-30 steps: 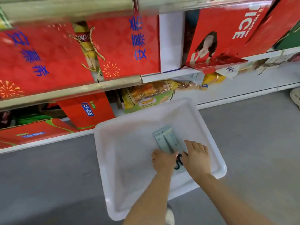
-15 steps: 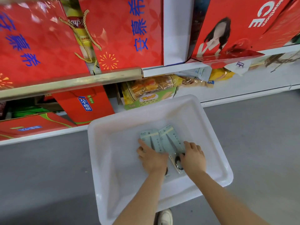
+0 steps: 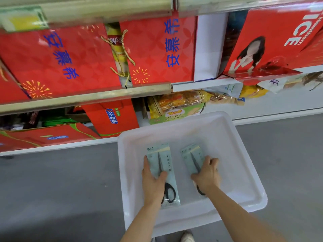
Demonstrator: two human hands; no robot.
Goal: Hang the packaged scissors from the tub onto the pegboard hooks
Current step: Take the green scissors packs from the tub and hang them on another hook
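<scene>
Landmark: white rectangular plastic tub [image 3: 244,172], which sat on the grey floor [image 3: 61,189] in front of the shelving.

Inside the tub were two pale blue-green carded scissor packs, both lying roughly flat, narrow ends pointing away from the person and apart from each other.
- Left scissor pack [image 3: 164,172]: near the tub's left wall, black handle loops visible at its near end. Left hand [image 3: 153,179] gripped it, thumb across the card face, fingers curled along and under its left edge.
- Right scissor pack [image 3: 193,158]: at the tub's middle. Right hand [image 3: 207,175] covered its near half, fingers curled over its right edge, thumb on the left side; only a sliver of black handle showed below the wrist. How far under the card the fingers went couldn't be told.

No pegboard or hooks in view.

Beyond the tub's far rim: low white shelf edge [image 3: 262,117] just behind it, with a green-and-yellow snack box [image 3: 174,114] directly behind the far-left corner and a red gift bag with a blue label [image 3: 111,117] further left. Above those, a brass-coloured shelf rail [image 3: 83,98] carried large red gift bags with blue characters [image 3: 157,49]. A white shoe toe [image 3: 187,236] showed just past the tub's near edge.
</scene>
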